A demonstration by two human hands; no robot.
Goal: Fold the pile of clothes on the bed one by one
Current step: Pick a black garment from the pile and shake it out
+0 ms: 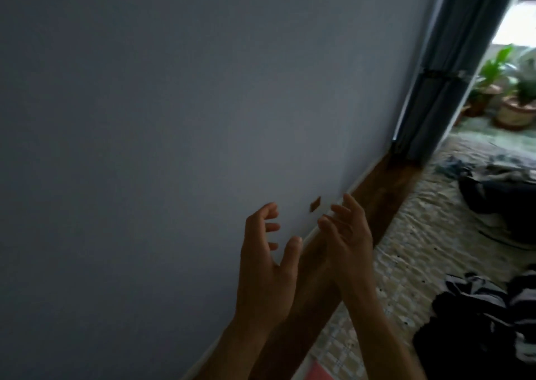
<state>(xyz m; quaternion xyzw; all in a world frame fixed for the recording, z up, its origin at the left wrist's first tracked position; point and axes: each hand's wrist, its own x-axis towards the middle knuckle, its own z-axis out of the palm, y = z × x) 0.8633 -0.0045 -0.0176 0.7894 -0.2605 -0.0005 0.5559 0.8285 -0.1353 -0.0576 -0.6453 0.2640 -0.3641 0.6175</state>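
Both hands are raised in front of a grey wall, palms facing each other, and hold nothing. My left hand [266, 252] has loosely spread, slightly bent fingers. My right hand [346, 234] is close beside it, fingers relaxed. The bed [420, 249] with a pale patterned cover lies at the right. A black-and-white striped garment [478, 313] is heaped at the lower right. A dark pile of clothes [499, 194] lies farther back on the bed. Neither hand touches any clothing.
The grey wall [174, 118] fills the left. A brown wooden bed frame [385, 202] runs along the wall. A grey-blue curtain [452, 75] hangs at the top right, with potted plants [510, 95] by a bright window.
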